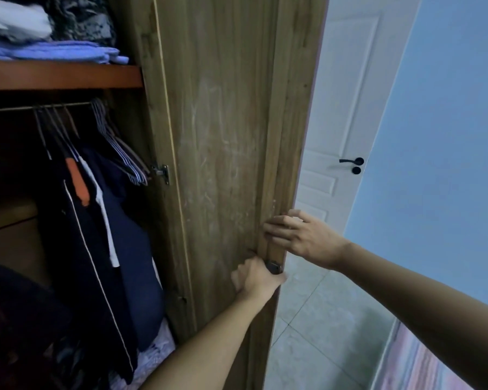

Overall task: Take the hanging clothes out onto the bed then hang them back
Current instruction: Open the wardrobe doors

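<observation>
Status: the wardrobe is open and the hanging clothes [96, 220] are on the rail [37, 107]. No garment is seen off the rail. A pink-striped surface at the lower right of the view, below the right forearm, may be the bed [423, 361], but this cannot be confirmed. Whether this is the start of the task or its end cannot be told; either every step is left, or the door is being shut after the last one.

Hands: both are on the free edge of the wardrobe door [226, 153]. The left hand [255, 277] is closed around a small dark handle [273, 267] on that edge. The right hand [299, 235], just above the left, has its fingers [276, 220] loosely spread and curled over the edge, and holds nothing else.

Location of the clothes: well to the left of both hands, inside the wardrobe, at and above hand height. Empty hangers [124, 153] are bunched at the end of the rail nearer the hands. Folded laundry [54, 49] lies on the shelf [62, 76] above.

Orientation: the garments are dark, mostly navy, one with a thin white piping line and one with an orange patch. Each hangs with its long axis running top to bottom, shoulders up at the rail, hem down. They appear tilted, lower ends toward the viewer, which is probably lens effect.
</observation>
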The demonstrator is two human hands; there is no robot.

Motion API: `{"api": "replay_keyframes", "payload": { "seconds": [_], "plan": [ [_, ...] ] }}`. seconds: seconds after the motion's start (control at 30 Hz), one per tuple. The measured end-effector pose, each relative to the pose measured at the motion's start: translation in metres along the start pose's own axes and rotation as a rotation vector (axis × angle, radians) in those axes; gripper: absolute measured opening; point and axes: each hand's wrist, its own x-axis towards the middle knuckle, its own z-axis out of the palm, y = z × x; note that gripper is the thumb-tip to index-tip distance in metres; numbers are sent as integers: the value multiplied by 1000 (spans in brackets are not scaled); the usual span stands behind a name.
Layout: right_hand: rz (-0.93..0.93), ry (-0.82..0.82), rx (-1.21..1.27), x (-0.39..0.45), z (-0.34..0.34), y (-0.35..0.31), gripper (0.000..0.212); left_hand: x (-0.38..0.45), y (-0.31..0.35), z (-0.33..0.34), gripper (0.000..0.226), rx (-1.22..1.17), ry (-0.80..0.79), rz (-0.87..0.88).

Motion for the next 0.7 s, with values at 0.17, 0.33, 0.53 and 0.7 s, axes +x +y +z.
{"api": "replay_keyframes", "payload": {
  "seconds": [0.17, 0.33, 0.53, 0.7],
  "plan": [
    [-14, -40, 22, 3, -1, -3, 49, 3, -16, -6, 77, -24, -100, 88],
    [57, -39, 116, 19, -21, -18, 31, 10, -49, -47, 75, 394, -57, 282],
    [335, -218, 618, 78, -53, -64, 51, 13, -113, -135, 52, 663, -219, 473],
    [439, -249, 1273, 162, -68, -120, 55, 4, -171, -218, 37, 885, -239, 522]
  ]
}}
